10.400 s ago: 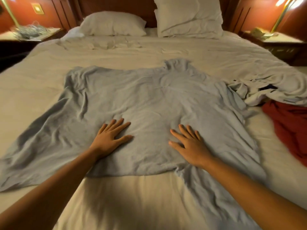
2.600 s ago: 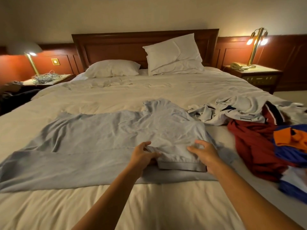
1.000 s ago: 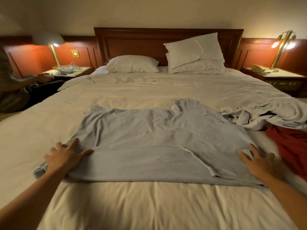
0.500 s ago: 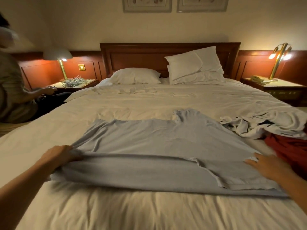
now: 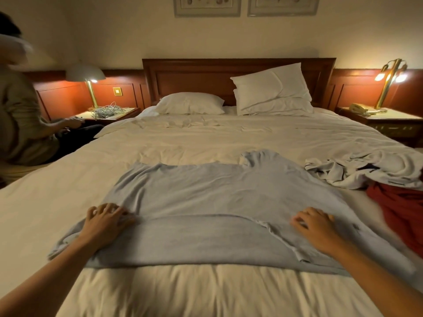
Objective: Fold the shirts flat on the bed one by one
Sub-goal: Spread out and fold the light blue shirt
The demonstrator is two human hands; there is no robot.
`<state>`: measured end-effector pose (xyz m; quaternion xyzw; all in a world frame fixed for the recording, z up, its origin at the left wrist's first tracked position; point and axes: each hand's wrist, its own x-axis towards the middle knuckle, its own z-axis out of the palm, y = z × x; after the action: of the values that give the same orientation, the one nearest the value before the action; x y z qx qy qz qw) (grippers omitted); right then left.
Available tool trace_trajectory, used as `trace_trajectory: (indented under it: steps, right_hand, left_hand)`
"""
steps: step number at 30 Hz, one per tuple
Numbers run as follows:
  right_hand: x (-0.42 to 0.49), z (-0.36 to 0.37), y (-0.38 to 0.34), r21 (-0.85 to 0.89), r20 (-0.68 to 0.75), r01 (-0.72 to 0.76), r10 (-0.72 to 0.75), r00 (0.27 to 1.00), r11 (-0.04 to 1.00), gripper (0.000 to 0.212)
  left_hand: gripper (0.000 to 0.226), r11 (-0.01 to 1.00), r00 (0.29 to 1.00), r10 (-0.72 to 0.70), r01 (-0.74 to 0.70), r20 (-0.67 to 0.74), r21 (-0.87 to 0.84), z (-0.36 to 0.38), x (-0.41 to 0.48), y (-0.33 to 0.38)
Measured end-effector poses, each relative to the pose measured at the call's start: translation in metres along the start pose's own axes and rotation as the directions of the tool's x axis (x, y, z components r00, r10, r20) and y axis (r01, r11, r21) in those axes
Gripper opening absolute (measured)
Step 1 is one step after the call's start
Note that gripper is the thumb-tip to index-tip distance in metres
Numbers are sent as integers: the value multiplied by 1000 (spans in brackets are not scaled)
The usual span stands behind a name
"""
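The grey-blue shirt [image 5: 219, 195] lies half folded near the foot edge of the bed [image 5: 206, 138], my left hand [image 5: 106, 224] and right hand [image 5: 317, 228] on its folded band with fingers curled, pinching or only pressing I cannot tell; next, I think, the sides must come inward

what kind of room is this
Most likely a hotel bedroom: a wide bed with a wooden headboard, brass lamps either side, and a phone on the right nightstand.
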<state>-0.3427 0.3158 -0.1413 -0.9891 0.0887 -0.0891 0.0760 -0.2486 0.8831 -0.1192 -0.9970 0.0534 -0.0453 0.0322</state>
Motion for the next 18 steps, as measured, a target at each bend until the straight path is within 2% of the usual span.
trace_trajectory:
  steps: [2, 4, 7, 9, 11, 13, 16, 18]
  right_hand:
    - [0, 13, -13, 61, 17, 24, -25, 1000, 998, 26]
    - [-1, 21, -16, 13, 9, 13, -14, 1000, 1000, 29]
    - [3, 23, -19, -40, 36, -21, 22, 999, 999, 20]
    - [10, 22, -30, 6, 17, 5, -5, 1000, 1000, 9]
    - [19, 22, -48, 125, -14, 68, -67, 998, 990, 25]
    - [28, 25, -69, 203, 92, 98, -118, 989, 974, 40]
    - [45, 41, -92, -11, 356, 124, -113, 928, 992, 53]
    - [61, 50, -96, -48, 403, 76, -50, 914, 996, 58]
  left_hand:
    - [57, 999, 997, 42, -41, -63, 7, 2, 3, -5]
    - [43, 998, 991, 68, -66, -117, 22, 7, 7, -14]
    - [28, 998, 985, 62, -62, -161, 0, 14, 13, -16]
    - [32, 994, 983, 88, -97, -161, -52, 14, 19, 0]
    - [41, 982, 983, 135, -150, -125, -117, 12, 26, 30]
    - [45, 958, 981, 185, -195, -62, -212, 14, 31, 70]
    - [61, 937, 982, 159, -118, 103, -329, 29, 41, 119]
    - [69, 951, 979, 138, -89, 150, -297, 40, 54, 133]
